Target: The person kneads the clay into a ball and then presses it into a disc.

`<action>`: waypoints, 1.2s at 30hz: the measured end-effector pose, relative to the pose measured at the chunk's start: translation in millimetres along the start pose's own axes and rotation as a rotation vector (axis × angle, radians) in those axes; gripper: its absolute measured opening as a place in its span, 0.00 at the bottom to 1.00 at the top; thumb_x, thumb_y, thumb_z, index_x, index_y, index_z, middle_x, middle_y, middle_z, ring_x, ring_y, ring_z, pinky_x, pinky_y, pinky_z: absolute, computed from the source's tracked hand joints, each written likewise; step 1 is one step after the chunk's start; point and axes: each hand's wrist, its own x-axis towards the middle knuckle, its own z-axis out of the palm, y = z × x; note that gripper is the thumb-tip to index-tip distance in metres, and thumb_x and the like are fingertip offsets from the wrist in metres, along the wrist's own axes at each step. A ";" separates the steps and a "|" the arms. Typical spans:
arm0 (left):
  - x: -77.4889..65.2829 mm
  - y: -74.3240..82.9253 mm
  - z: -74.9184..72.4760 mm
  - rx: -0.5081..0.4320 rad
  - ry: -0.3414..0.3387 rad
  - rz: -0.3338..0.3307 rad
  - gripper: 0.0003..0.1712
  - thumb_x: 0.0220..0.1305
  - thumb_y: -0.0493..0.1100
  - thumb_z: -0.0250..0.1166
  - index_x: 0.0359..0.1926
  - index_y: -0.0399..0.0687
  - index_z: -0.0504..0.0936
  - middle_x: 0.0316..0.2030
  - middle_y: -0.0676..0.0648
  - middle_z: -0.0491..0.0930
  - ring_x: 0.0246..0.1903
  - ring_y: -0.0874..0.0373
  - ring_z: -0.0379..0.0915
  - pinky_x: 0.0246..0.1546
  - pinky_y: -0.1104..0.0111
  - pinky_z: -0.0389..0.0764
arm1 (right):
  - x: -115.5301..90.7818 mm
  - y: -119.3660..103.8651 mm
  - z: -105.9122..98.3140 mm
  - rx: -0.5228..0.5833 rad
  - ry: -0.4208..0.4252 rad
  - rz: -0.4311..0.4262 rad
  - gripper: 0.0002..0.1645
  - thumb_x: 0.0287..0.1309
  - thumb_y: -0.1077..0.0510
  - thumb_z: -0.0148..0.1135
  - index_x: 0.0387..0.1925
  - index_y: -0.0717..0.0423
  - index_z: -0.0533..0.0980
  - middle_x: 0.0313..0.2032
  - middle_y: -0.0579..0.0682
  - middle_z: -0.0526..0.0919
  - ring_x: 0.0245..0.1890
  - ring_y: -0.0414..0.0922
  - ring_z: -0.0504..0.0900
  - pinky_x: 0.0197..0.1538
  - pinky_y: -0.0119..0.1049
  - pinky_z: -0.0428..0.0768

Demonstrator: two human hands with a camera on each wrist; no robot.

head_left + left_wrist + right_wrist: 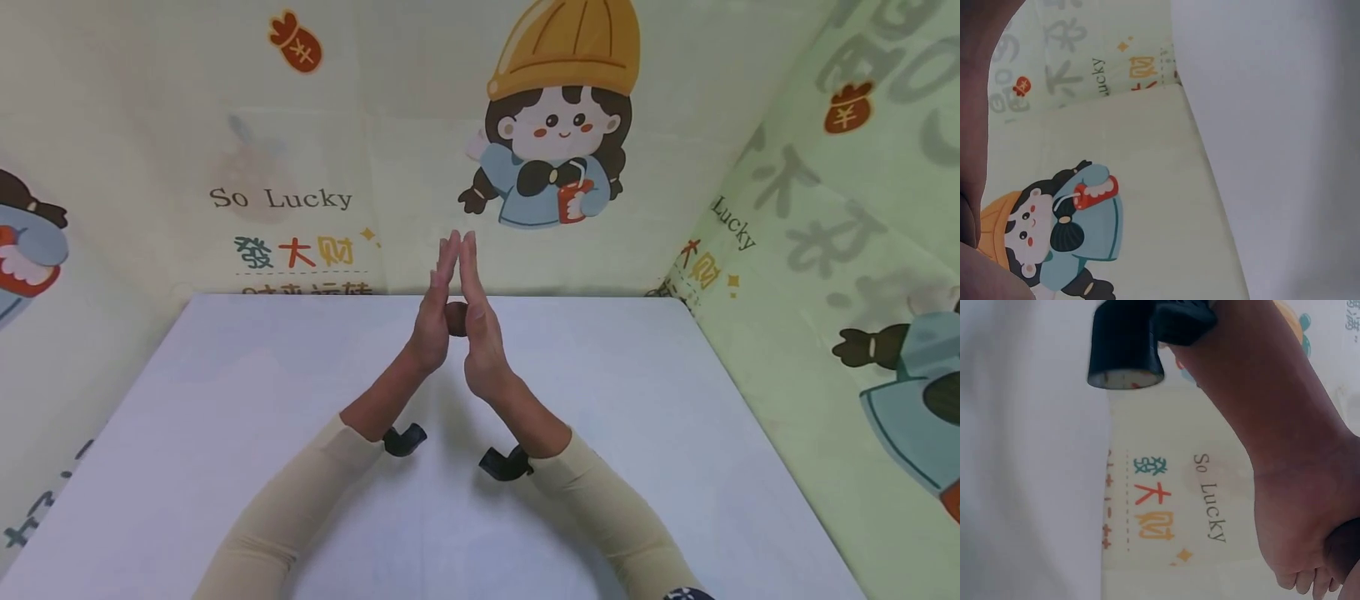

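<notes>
A dark brown ball [457, 319] sits between the two palms, raised above the table. My left hand [431, 321] presses on it from the left with straight fingers pointing up. From the other side my right hand [483, 337] presses with its fingers also straight, and the fingertips of both hands lean close together at the top. In the right wrist view the ball [1342, 550] shows as a dark round shape against the left hand [1294, 519]. Only part of the left hand [974, 156] shows along the edge of the left wrist view, where the ball is hidden.
Below the hands lies a white table [247, 375]. A cream cloth backdrop [420, 142] with printed cartoon figures and lettering rises behind and beside it. Black wrist mounts [406, 440] stick out at both wrists, just past the beige sleeves [292, 508].
</notes>
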 end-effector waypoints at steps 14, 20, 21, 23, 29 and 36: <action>-24.0 -16.0 18.1 0.076 -0.084 0.122 0.37 0.84 0.55 0.25 0.86 0.48 0.40 0.84 0.54 0.42 0.82 0.58 0.33 0.77 0.47 0.36 | 3.7 3.1 -18.1 -0.008 0.019 -0.002 0.49 0.81 0.32 0.22 0.83 0.64 0.36 0.84 0.57 0.32 0.83 0.46 0.34 0.80 0.47 0.36; -33.5 -10.7 27.5 0.102 -0.075 0.213 0.40 0.84 0.59 0.26 0.85 0.42 0.37 0.85 0.49 0.36 0.82 0.54 0.23 0.77 0.50 0.29 | 4.0 4.9 -24.2 0.024 0.023 0.031 0.50 0.80 0.30 0.23 0.84 0.60 0.36 0.84 0.48 0.33 0.83 0.43 0.34 0.80 0.46 0.37; -35.0 -9.2 29.0 0.108 -0.069 0.219 0.40 0.84 0.60 0.26 0.85 0.42 0.37 0.85 0.48 0.34 0.82 0.54 0.22 0.77 0.50 0.28 | 3.4 5.6 -24.9 0.033 0.021 0.041 0.50 0.80 0.29 0.23 0.84 0.59 0.36 0.84 0.47 0.33 0.83 0.43 0.34 0.80 0.46 0.38; -37.5 -5.4 31.8 0.113 -0.055 0.228 0.41 0.84 0.62 0.26 0.85 0.43 0.37 0.85 0.47 0.33 0.82 0.56 0.21 0.77 0.49 0.27 | 1.7 7.3 -26.0 0.053 0.018 0.063 0.50 0.79 0.28 0.22 0.84 0.58 0.36 0.84 0.46 0.32 0.83 0.42 0.34 0.80 0.48 0.39; -39.7 6.1 35.2 0.102 -0.015 0.249 0.44 0.83 0.65 0.27 0.85 0.42 0.38 0.85 0.49 0.33 0.82 0.56 0.21 0.77 0.50 0.27 | -0.8 10.1 -25.9 0.141 -0.002 0.119 0.53 0.76 0.24 0.23 0.85 0.54 0.35 0.84 0.45 0.32 0.82 0.41 0.37 0.79 0.53 0.46; -36.5 15.3 32.0 0.093 0.028 0.279 0.46 0.82 0.66 0.28 0.84 0.39 0.40 0.85 0.47 0.36 0.82 0.55 0.22 0.77 0.53 0.28 | -4.5 9.9 -20.3 0.155 -0.012 0.128 0.55 0.75 0.23 0.22 0.85 0.56 0.36 0.85 0.48 0.34 0.82 0.43 0.43 0.77 0.50 0.50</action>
